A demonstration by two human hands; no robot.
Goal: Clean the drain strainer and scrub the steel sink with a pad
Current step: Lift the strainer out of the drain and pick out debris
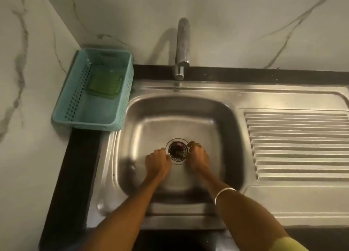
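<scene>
The round drain strainer [177, 151] sits in the drain at the middle of the steel sink [151, 118], with dark scraps inside it. My left hand [157, 161] rests on the basin floor with its fingertips curled against the strainer's left rim. My right hand [197, 155] presses its bent fingers on the right rim. Whether either hand truly grips the rim is unclear. A green scrub pad [104, 84] lies inside the teal basket [120, 107] to the left of the sink.
A chrome tap [182, 48] stands behind the basin against the marble wall. The ribbed steel drainboard [298, 147] stretches to the right. Black counter [71, 175] borders the sink on the left. A bangle [224, 192] circles my right wrist.
</scene>
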